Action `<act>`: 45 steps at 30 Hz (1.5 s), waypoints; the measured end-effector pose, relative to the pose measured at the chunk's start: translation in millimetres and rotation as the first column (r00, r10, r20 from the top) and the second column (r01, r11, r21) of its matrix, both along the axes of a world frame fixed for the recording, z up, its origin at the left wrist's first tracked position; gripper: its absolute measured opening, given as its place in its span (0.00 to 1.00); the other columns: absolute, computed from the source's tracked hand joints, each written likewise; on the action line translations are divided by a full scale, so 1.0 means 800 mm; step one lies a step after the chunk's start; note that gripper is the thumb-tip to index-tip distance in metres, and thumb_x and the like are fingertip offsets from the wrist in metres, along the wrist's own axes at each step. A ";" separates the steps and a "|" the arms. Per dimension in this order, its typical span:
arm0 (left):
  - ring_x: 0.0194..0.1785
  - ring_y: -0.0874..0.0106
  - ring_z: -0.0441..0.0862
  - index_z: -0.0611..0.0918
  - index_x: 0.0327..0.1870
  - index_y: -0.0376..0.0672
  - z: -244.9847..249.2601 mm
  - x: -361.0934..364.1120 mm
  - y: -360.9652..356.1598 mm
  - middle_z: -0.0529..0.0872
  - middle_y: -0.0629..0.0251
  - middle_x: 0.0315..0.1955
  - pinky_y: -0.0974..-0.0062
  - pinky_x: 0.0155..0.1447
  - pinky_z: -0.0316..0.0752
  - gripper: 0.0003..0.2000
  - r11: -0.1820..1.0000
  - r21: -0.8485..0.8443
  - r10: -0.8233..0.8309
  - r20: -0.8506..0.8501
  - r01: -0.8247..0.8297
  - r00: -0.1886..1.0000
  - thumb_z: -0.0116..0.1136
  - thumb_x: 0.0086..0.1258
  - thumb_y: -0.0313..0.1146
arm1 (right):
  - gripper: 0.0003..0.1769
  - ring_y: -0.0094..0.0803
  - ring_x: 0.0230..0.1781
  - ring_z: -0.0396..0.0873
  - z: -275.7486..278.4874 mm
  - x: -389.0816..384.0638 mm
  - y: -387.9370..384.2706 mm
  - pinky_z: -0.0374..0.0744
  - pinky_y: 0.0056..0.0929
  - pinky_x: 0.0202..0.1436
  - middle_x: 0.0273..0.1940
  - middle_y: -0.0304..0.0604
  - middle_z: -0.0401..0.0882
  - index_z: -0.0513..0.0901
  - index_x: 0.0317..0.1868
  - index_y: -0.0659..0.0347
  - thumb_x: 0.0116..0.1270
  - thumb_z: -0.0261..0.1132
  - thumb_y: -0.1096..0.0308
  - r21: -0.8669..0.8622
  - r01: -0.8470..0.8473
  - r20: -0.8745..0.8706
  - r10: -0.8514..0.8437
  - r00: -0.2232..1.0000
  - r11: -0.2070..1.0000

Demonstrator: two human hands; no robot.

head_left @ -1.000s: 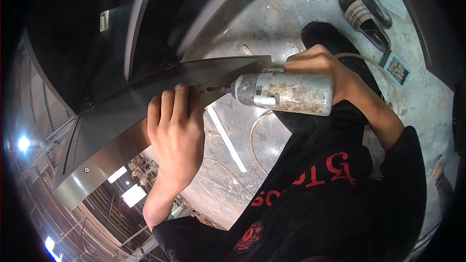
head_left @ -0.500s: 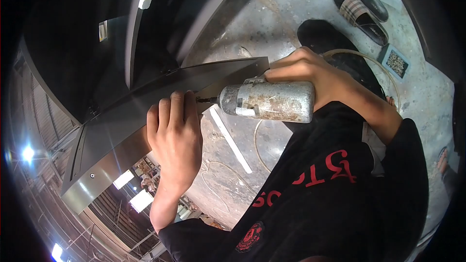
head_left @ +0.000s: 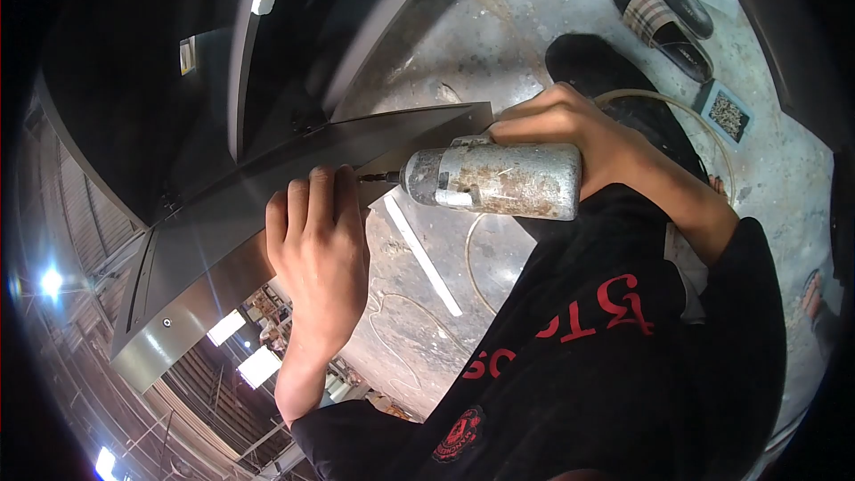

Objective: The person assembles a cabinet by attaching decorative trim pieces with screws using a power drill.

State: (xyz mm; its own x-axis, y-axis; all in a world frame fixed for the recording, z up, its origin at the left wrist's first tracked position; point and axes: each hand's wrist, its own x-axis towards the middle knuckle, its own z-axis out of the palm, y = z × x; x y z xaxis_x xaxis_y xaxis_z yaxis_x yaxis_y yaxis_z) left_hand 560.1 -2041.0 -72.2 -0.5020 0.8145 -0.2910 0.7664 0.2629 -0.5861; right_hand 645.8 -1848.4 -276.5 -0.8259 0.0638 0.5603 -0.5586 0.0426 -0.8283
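Note:
My right hand is closed around the grip of a worn, silver pneumatic screwdriver, whose body lies nearly level. Its dark bit points left at a long grey metal panel, and the bit's tip is hidden by my left fingers. My left hand wraps over the panel's lower edge, fingertips on its face right beside the bit. Whether those fingers also pinch a screw cannot be seen. The panel joins a large dark cabinet-like body at the upper left.
A small light-blue box of tiny metal pieces sits on the grey floor near plaid-strapped slippers. A hose curves past my leg. A white strip lies below the tool. Another person's foot shows at far right.
The screwdriver's rear has shifted slightly up and to the right. My left hand has moved a touch left and stays on the panel edge, while the bit remains by its fingertips.

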 end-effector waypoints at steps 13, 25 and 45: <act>0.43 0.62 0.77 0.84 0.44 0.39 -0.003 0.000 0.007 0.80 0.64 0.41 0.65 0.45 0.72 0.13 0.998 0.056 0.039 0.054 -0.042 0.998 0.65 0.56 0.27 | 0.39 0.43 0.40 0.85 0.024 0.004 0.005 0.80 0.37 0.41 0.38 0.46 0.86 0.85 0.51 0.56 0.28 0.81 0.68 0.173 0.174 0.002 -0.177 0.984 0.969; 0.43 0.62 0.76 0.83 0.45 0.39 -0.001 0.000 0.007 0.79 0.64 0.41 0.65 0.45 0.72 0.16 0.997 0.049 0.052 0.061 -0.055 0.997 0.66 0.52 0.27 | 0.31 0.45 0.37 0.84 0.025 -0.011 0.013 0.79 0.40 0.38 0.33 0.43 0.85 0.84 0.40 0.57 0.26 0.80 0.70 0.203 0.007 0.042 -0.016 0.999 0.979; 0.44 0.64 0.77 0.84 0.44 0.38 -0.003 0.003 0.006 0.80 0.66 0.41 0.67 0.47 0.72 0.16 0.997 0.052 0.050 0.046 -0.052 0.998 0.67 0.51 0.26 | 0.46 0.41 0.53 0.75 0.019 -0.001 0.012 0.72 0.37 0.61 0.53 0.40 0.84 0.83 0.58 0.53 0.27 0.81 0.65 0.173 -0.113 0.239 0.070 0.968 0.978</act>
